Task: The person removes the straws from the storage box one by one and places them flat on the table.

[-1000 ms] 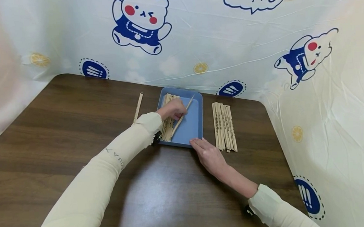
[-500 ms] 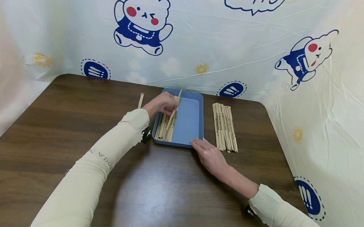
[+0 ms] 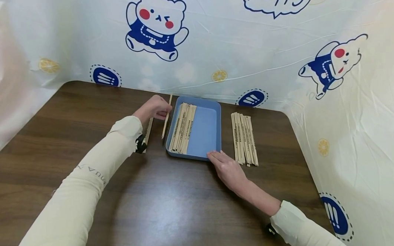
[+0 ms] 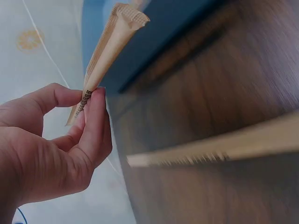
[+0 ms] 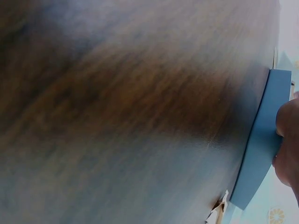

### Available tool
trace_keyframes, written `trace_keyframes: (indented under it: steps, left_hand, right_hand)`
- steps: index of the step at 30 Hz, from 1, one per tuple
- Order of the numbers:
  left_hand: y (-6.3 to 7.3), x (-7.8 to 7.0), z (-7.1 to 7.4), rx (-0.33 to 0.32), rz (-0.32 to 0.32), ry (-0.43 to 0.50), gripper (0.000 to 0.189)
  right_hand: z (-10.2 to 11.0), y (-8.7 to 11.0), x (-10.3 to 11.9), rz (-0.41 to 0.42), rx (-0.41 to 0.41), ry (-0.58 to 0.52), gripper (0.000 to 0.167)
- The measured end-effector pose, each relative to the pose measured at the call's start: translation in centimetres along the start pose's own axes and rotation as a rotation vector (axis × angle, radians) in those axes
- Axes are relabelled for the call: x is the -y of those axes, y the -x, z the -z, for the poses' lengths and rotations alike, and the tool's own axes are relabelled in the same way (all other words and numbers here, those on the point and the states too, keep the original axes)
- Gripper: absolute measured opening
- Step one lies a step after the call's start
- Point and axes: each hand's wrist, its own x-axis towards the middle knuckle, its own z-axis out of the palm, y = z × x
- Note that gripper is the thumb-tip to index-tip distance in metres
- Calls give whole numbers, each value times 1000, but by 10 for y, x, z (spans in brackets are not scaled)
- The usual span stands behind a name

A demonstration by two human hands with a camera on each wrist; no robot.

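In the head view, my left hand (image 3: 157,107) pinches a long paper-wrapped stick (image 3: 167,117) between thumb and fingertips, just outside the left wall of a blue tray (image 3: 205,128). The left wrist view shows the crimped end and dark print of this wrapper (image 4: 107,51). Beneath that hand, another wrapped stick (image 3: 148,135) lies on the table, partly hidden. Several more wrapped sticks (image 3: 183,128) lie side by side in the tray's left half. At the tray's front right corner, my right hand (image 3: 227,169) holds the rim; its fingers (image 5: 287,121) touch the wall in the right wrist view.
To the right of the tray, a row of several wrapped sticks (image 3: 243,139) lies on the brown wooden table (image 3: 174,209). A printed cloth (image 3: 263,56) hangs behind the table and along its sides.
My left hand has carried the wrapped stick leftward from above the tray to beyond its left wall, uncovering the sticks inside. My right hand stays at the tray's corner.
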Motion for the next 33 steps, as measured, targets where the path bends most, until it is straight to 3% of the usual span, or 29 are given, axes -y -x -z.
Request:
trace_keyframes:
  steps: [7,11,17,33]
  left_hand:
    - [4,20,20,-25,53,-30,14]
    - [5,28,28,-29,94,-55,2]
    - [8,36,36,-34,125,-67,17]
    - [8,46,39,-19,132,-198,4]
  right_hand:
    - [-1,0,0,7,-5,2,38]
    - [-1,0,-1,14,-8,2,39]
    - [1,-1,1,-2,9,-1,36]
    - [0,0,1,4,-4,14,37]
